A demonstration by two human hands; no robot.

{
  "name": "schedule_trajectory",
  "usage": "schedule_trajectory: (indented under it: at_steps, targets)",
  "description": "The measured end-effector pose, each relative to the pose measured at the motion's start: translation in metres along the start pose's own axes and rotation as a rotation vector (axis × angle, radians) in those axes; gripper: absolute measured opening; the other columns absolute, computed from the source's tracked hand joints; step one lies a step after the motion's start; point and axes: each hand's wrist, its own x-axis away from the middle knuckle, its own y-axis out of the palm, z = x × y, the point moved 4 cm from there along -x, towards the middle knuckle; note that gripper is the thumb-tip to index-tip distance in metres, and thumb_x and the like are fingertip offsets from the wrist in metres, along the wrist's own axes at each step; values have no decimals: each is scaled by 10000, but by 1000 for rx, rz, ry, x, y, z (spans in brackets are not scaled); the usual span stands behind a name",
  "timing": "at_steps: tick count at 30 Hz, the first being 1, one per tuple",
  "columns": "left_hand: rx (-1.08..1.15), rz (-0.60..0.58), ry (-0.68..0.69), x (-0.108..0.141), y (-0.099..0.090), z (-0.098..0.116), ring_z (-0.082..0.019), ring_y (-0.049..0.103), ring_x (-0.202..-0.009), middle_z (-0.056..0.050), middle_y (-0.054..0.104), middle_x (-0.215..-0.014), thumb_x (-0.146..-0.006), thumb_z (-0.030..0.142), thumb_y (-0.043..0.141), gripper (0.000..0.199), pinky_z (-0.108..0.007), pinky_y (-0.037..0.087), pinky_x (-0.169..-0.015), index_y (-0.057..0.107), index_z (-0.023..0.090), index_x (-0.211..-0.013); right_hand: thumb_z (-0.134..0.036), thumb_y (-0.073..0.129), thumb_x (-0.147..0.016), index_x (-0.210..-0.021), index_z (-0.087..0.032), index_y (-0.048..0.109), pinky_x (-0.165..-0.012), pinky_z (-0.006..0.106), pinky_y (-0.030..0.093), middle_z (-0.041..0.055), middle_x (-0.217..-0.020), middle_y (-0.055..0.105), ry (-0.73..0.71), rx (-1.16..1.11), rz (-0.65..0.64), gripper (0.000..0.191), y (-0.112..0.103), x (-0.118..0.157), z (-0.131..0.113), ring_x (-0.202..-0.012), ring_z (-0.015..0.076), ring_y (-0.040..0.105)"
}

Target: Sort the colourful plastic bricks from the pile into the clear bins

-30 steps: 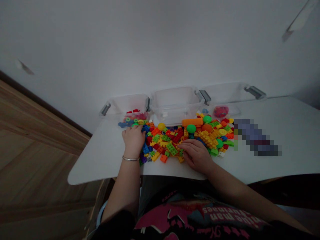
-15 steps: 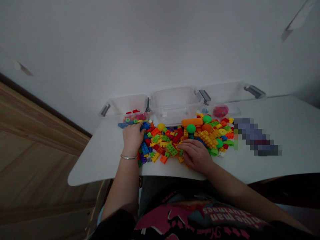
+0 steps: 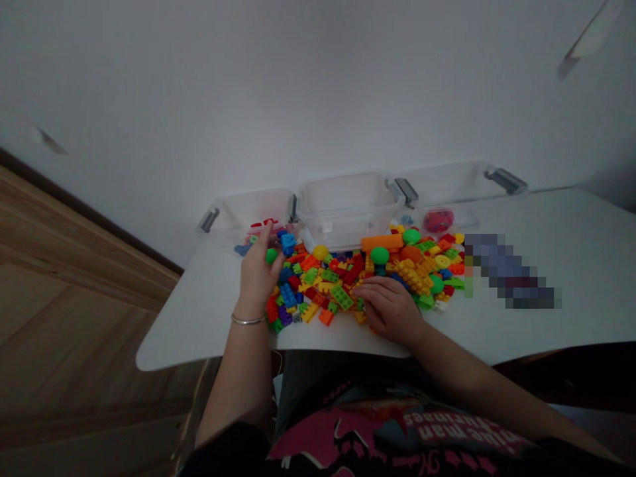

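Observation:
At the left end of a heap of coloured toy building blocks (image 3: 328, 275) is my left hand (image 3: 256, 275), its fingers raised and thumb spread apart. A blue block (image 3: 287, 244) sits just right of its fingers, and a green ball (image 3: 271, 255) shows beside the thumb. I see nothing held in this hand. My right hand (image 3: 392, 308) rests palm down on the front of the heap, fingers laid out over the blocks. Its fingertips lie near a light green block (image 3: 341, 297); what is under the palm is hidden.
Behind the heap stand three clear plastic boxes against the wall: a left box (image 3: 256, 199) with red pieces, a middle box (image 3: 342, 192) and a right box (image 3: 442, 182). A red ball-like item (image 3: 438, 220) and a blurred-out object (image 3: 511, 271) lie to the right.
My left hand has pulled back slightly from the pieces by the left box and opened its fingers. The blue block and green ball now show beside it. My right hand has not moved.

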Motion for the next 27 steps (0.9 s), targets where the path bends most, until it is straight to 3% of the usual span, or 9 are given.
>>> schedule_trajectory:
  at_steps: [4, 7, 10, 13, 15, 19, 23, 27]
  targets:
    - [255, 288, -74, -2, -6, -3, -204, 667, -1039, -69, 658, -1211, -796, 255, 641, 573, -357, 554, -929, 519, 244, -1356, -119, 532, -873, -1086, -187, 646, -893, 382, 544, 54, -1001, 746, -13, 3, 7, 251, -1, -1, -1, -1008, 214, 650]
    - [405, 442, -199, -9, -9, -7, -194, 666, -1017, -71, 639, -1185, -827, 277, 612, 569, -327, 587, -852, 464, 245, -1375, -119, 531, -872, -1092, -186, 642, -894, 381, 547, 54, -1004, 744, -17, -2, -1, 255, 0, -1, 0, -1005, 214, 649]
    - [554, 495, -279, -20, -14, -10, -152, 665, -926, -58, 616, -1135, -879, 248, 548, 684, -315, 598, -809, 227, 277, -1483, -109, 531, -865, -1096, -179, 638, -896, 379, 552, 56, -1005, 743, -23, -7, -5, 264, 0, -1, 0, -1004, 210, 647]
    - [614, 476, -298, -35, -17, -14, -111, 644, -856, -22, 586, -1088, -887, 179, 534, 859, -309, 596, -818, -43, 339, -1502, -109, 525, -862, -1102, -179, 635, -888, 377, 561, 58, -1003, 742, -31, -20, -2, 273, 0, -1, 0, -998, 207, 647]
    - [589, 470, -321, -46, -19, -21, -103, 634, -885, -17, 558, -1124, -890, 143, 510, 875, -304, 591, -833, -90, 379, -1482, -105, 521, -857, -1106, -175, 633, -888, 378, 565, 60, -1005, 741, -34, -28, -3, 282, 1, -1, 0, -996, 207, 647]
    - [569, 470, -432, -68, -16, -42, -113, 630, -987, -32, 510, -1219, -880, 119, 441, 652, -288, 583, -840, 172, 359, -1423, -91, 521, -845, -1102, -168, 634, -895, 373, 565, 62, -1006, 740, -41, -29, -4, 291, 1, 0, 1, -999, 210, 646]
    - [605, 510, -527, -84, -13, -63, -139, 645, -1000, -24, 554, -1146, -797, 119, 501, 483, -294, 579, -832, 403, 300, -1234, -88, 520, -836, -1104, -177, 634, -882, 380, 571, 63, -1008, 739, -44, -33, -6, 305, 2, 1, 1, -1002, 215, 646]
    - [449, 371, -578, -97, -9, -74, -154, 651, -869, -30, 608, -958, -676, 97, 613, 441, -313, 586, -770, 509, 204, -1091, -94, 513, -848, -1105, -192, 632, -888, 379, 571, 56, -1021, 739, -51, -42, -20, 299, 3, 1, 1, -1007, 211, 647]
